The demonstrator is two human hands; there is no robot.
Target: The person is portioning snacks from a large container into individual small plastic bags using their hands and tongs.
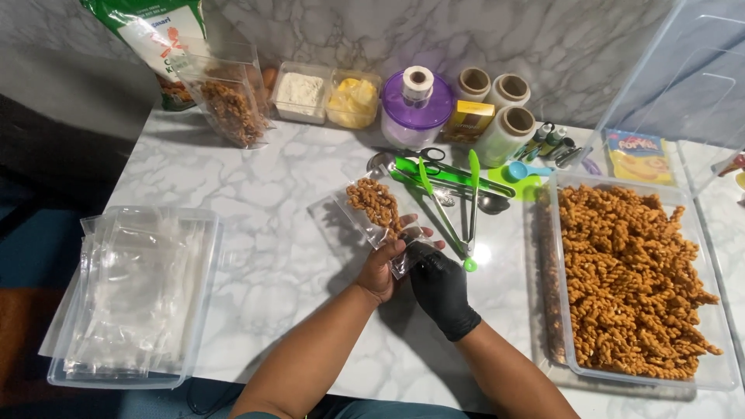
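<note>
We see the bare left hand (382, 269) and the black-gloved right hand (439, 285) meeting at the centre of the frame, both pinched shut on the near end of a small clear bag (379, 213) part-filled with orange-brown spiral snacks. The bag slants away from the hands toward the upper left, its filled end lying just above the left hand's fingertips, over the marble tabletop (264, 233). Just right of the bag lie green tongs (458, 206), with scissors (431, 155) and a spoon (490, 203) beyond them. At the right of the frame we find a large clear tub (718, 326) heaped with the same snacks. At lower left sits a tray of empty clear bags (132, 299). Along the back stands a filled bag (229, 105).
</note>
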